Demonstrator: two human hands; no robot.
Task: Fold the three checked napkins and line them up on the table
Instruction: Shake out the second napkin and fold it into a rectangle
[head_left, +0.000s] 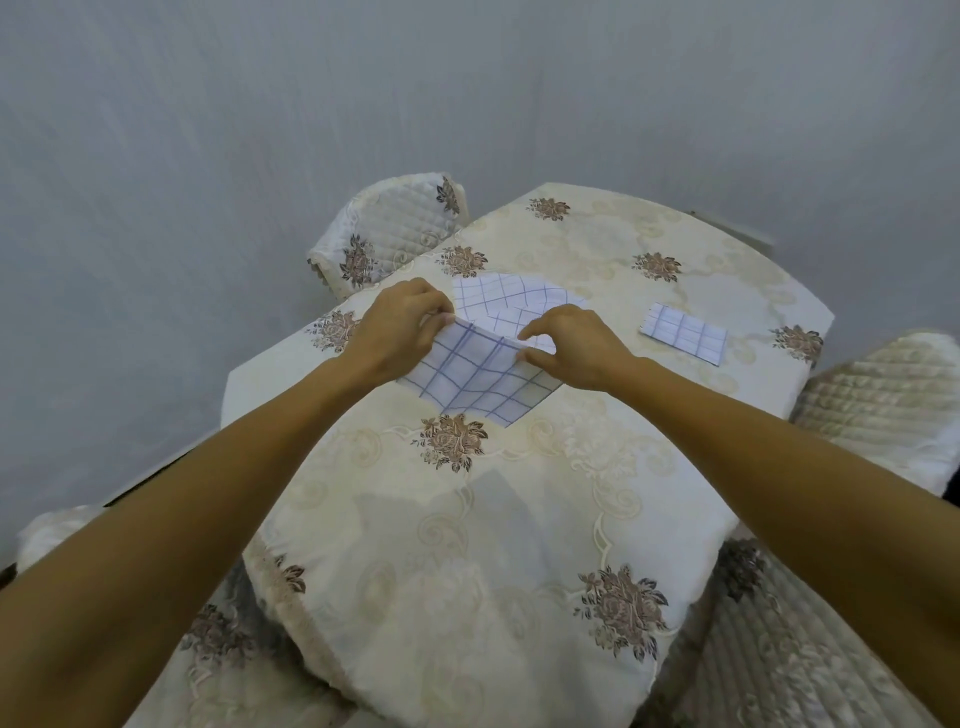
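A white napkin with blue checks (475, 382) is lifted at its far edge above the table (519, 519). My left hand (400, 327) pinches its far left corner and my right hand (576, 345) pinches the far right part of that edge. Its near part lies on the cloth. Behind my hands a second checked napkin (498, 299) lies unfolded, partly hidden by them. A third checked napkin (683, 332), folded into a small rectangle, lies to the right.
The table carries a cream cloth with brown flower prints. Quilted chair backs stand at the far left (384, 234) and at the right (883, 395). A grey wall rises behind the table.
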